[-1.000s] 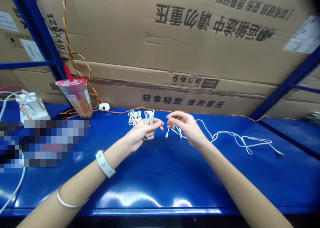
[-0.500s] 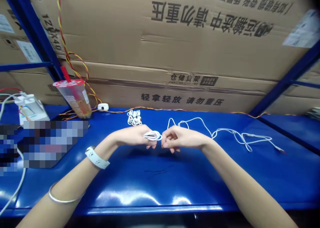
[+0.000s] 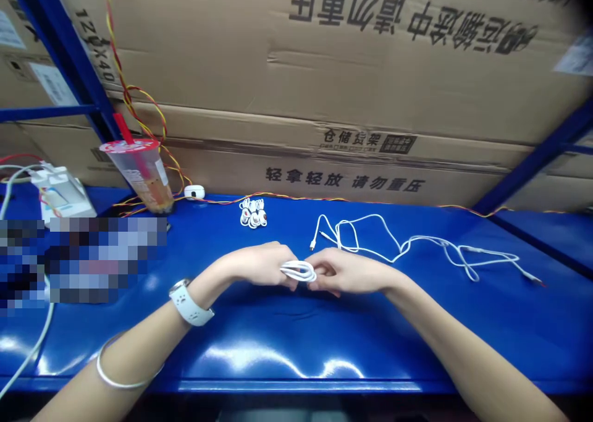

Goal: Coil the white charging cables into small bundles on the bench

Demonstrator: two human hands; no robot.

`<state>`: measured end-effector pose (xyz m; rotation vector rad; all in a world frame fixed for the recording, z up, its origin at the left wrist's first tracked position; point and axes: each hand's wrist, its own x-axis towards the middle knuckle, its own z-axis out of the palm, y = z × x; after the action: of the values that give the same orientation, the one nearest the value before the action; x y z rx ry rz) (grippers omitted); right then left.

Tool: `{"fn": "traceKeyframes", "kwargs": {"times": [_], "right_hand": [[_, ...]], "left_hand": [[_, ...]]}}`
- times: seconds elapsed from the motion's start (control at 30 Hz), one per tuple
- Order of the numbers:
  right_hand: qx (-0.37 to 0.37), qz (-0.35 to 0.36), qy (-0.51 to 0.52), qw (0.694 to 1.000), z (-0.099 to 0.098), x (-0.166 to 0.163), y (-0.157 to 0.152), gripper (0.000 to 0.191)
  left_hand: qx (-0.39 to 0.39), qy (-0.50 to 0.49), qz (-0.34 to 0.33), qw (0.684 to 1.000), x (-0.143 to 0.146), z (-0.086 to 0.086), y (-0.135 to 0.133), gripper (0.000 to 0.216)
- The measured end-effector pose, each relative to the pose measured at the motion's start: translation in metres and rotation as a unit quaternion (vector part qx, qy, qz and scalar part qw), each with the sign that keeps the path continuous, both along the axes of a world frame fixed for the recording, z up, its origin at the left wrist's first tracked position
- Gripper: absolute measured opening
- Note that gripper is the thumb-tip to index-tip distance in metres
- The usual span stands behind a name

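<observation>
Low over the blue table (image 3: 287, 341), my left hand (image 3: 259, 264) is closed on a small coil of white cable (image 3: 299, 270). My right hand (image 3: 345, 270) meets it from the right, fingers pinched on the same coil. Behind my right hand a loose white cable (image 3: 417, 246) trails across the table to the right. A small bundle of coiled white cables (image 3: 252, 213) lies further back, near the cardboard.
A plastic cup with a red straw (image 3: 139, 175) stands at the back left beside a small white device (image 3: 193, 192). A white box (image 3: 62, 196) sits far left. Large cardboard boxes (image 3: 352, 94) wall the back. Red-yellow twisted wire (image 3: 139, 110) hangs there.
Both hands came down from a raised position toward the table and closed together. The coil, first held upright in my left hand, now lies flat between both hands.
</observation>
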<state>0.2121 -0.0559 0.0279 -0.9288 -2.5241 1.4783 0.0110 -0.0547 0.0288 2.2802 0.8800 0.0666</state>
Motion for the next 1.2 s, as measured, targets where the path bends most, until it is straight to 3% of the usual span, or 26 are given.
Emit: {"fn": "traceKeyframes", "kwargs": {"times": [0.4,0.6,0.77,0.83,0.9,1.03,1.2], "right_hand": [[0.014,-0.022,-0.047,0.999,-0.01,-0.002,0.001,0.008],[0.008,-0.017,-0.061,0.998,-0.016,0.002,0.007,0.016],[0.028,-0.006,-0.072,0.997,-0.019,0.004,0.01,0.025],[0.021,-0.009,-0.075,0.997,-0.02,0.004,0.012,0.031],[0.017,-0.012,-0.081,0.997,-0.019,0.004,0.012,0.036],[0.038,-0.048,-0.075,0.995,-0.011,0.006,0.012,0.038],[0.094,-0.169,0.016,0.981,-0.008,0.003,0.011,0.031]], "left_hand": [[0.006,0.04,-0.016,0.999,0.004,-0.006,-0.002,0.007],[-0.078,0.043,-0.021,0.996,0.002,-0.007,-0.001,0.01],[-0.104,0.033,-0.023,0.994,-0.004,-0.007,0.005,0.017],[-0.122,0.001,-0.01,0.992,-0.008,-0.007,0.009,0.024],[-0.149,-0.047,0.047,0.987,-0.012,-0.008,0.012,0.031],[-0.234,-0.206,0.184,0.932,-0.012,-0.011,0.016,0.037],[-0.335,-0.361,0.237,0.837,-0.004,-0.017,0.018,0.031]]}}
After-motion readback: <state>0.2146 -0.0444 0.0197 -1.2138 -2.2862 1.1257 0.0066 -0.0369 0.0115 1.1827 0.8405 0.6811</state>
